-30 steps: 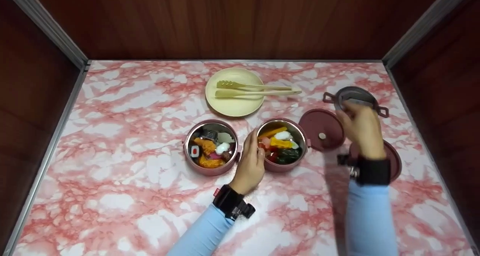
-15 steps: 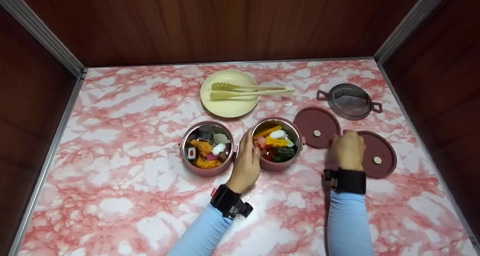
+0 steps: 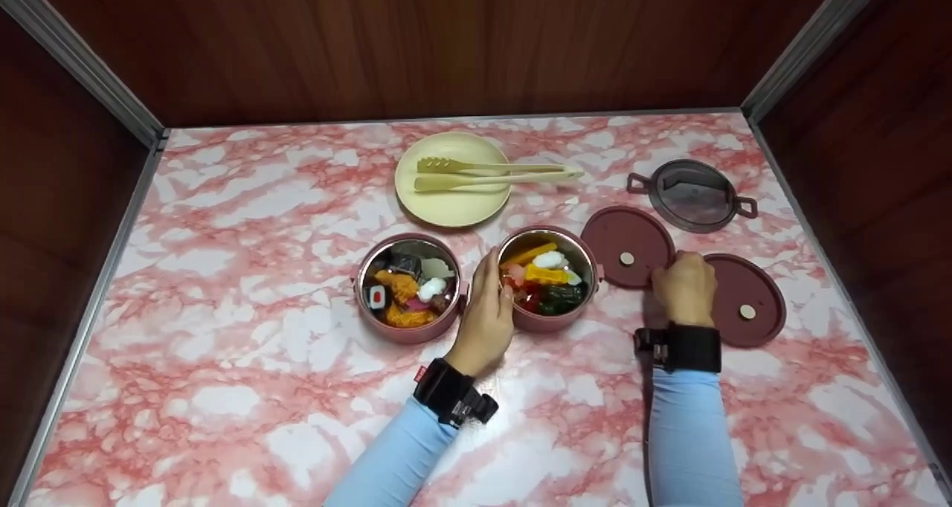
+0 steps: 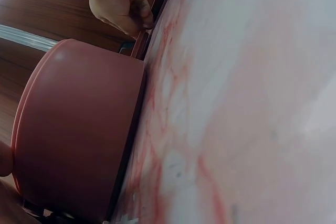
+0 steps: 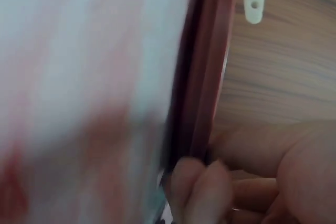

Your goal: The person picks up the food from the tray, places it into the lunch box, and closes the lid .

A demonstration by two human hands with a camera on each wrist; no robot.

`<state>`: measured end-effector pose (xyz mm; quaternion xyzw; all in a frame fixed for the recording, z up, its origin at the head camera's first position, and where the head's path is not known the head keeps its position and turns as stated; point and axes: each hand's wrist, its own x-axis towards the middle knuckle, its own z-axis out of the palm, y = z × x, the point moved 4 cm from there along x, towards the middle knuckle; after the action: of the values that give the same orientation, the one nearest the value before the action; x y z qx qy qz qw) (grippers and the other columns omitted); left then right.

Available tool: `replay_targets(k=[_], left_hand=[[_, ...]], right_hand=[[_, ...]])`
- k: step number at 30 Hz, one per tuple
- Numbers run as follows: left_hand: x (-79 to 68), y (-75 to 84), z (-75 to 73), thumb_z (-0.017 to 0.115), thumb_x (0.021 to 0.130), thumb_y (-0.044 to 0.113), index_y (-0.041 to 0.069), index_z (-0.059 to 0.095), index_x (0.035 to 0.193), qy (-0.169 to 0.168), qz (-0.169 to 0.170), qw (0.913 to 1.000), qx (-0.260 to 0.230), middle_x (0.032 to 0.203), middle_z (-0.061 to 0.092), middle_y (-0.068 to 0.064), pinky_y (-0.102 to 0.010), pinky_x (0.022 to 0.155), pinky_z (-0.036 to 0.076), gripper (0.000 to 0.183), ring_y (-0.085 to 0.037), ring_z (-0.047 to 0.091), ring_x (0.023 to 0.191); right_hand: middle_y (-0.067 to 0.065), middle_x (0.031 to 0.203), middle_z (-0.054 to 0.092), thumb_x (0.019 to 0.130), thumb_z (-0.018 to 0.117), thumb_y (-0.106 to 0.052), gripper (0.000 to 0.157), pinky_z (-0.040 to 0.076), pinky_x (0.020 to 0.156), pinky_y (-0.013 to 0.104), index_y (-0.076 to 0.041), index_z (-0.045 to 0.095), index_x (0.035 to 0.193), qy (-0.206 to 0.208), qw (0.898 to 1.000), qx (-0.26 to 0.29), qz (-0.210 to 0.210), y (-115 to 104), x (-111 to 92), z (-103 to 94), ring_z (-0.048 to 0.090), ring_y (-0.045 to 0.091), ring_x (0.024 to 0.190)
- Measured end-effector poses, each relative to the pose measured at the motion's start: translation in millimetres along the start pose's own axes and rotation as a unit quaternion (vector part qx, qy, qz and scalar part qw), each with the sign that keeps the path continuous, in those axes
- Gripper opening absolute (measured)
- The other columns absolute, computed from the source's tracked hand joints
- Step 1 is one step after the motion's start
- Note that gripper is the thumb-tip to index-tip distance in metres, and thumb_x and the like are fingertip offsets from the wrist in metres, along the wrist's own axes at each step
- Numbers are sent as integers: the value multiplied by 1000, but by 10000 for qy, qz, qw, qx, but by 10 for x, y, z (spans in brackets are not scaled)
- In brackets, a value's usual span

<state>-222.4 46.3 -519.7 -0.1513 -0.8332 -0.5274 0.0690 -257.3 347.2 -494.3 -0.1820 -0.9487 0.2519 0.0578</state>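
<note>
In the head view my left hand (image 3: 483, 321) rests against the left side of the right pink pot (image 3: 547, 324), its fingers fairly straight and the thumb at the rim. This pot holds toy food in orange, white, yellow, red and green. A second pink pot (image 3: 409, 335) with more toy food stands just left of that hand. My right hand (image 3: 686, 288) pinches the lower right edge of a dark red lid (image 3: 613, 239) with a pale knob. In the right wrist view the fingertips (image 5: 207, 190) sit right at the lid's rim (image 5: 210, 61).
Another dark red lid (image 3: 751, 284) lies right of my right hand. Behind it is a grey see-through lid (image 3: 695, 206) with two handles. At the back, pale tongs (image 3: 513, 176) lie across a cream plate (image 3: 454, 212). Wooden walls (image 3: 461, 46) enclose the table's back and sides.
My right hand has come down and left from over the grey lid to the edge of the dark red lid. The left hand stays at the right pot.
</note>
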Motion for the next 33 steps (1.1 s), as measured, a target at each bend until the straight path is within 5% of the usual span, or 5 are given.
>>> replay_targets(k=[6, 10, 15, 25, 33], left_hand=[[5, 1, -3, 41, 104, 6, -3, 16, 156, 14, 18, 10000, -2, 156, 23, -26, -43, 118, 24, 58, -34, 25, 145], [0, 0, -3, 41, 104, 6, -4, 16, 156, -16, -8, 10000, -2, 157, 23, -26, -44, 118, 24, 58, -35, 25, 145], [1, 21, -16, 41, 104, 7, -6, 16, 155, -81, -67, 9999, -34, 157, 21, -28, -45, 119, 22, 58, -36, 23, 145], [-12, 194, -139, 42, 105, 12, -5, 13, 156, -93, -251, 9996, -48, 161, 9, -26, -44, 120, 18, 61, -34, 13, 148], [18, 471, -427, 42, 107, 23, -3, 19, 155, -161, -120, 9978, -625, 162, 15, -19, -36, 120, 14, 60, -29, 17, 148]], right_hand=[[30, 110, 67, 88, 62, -16, 43, 49, 94, 51, 10, 64, 123, -283, 9951, 876, 354, 42, -1, -78, 61, 46, 107], [14, 84, 74, 91, 58, -15, 46, 55, 71, 28, 3, 60, 133, -253, 9893, 1322, 561, 58, -10, -184, 72, 21, 74], [-6, 61, 64, 88, 58, -11, 43, 44, 52, 15, -3, 66, 129, 371, 9873, 1490, 416, 4, -48, -390, 58, -1, 45], [11, 85, 65, 87, 56, -7, 51, 46, 58, 15, -5, 58, 138, 824, 9791, 1856, -83, -301, -233, -619, 58, 1, 56], [10, 78, 62, 85, 53, 4, 55, 57, 50, 24, -3, 54, 140, 478, 9443, 3211, -542, -650, -406, -569, 64, 9, 48]])
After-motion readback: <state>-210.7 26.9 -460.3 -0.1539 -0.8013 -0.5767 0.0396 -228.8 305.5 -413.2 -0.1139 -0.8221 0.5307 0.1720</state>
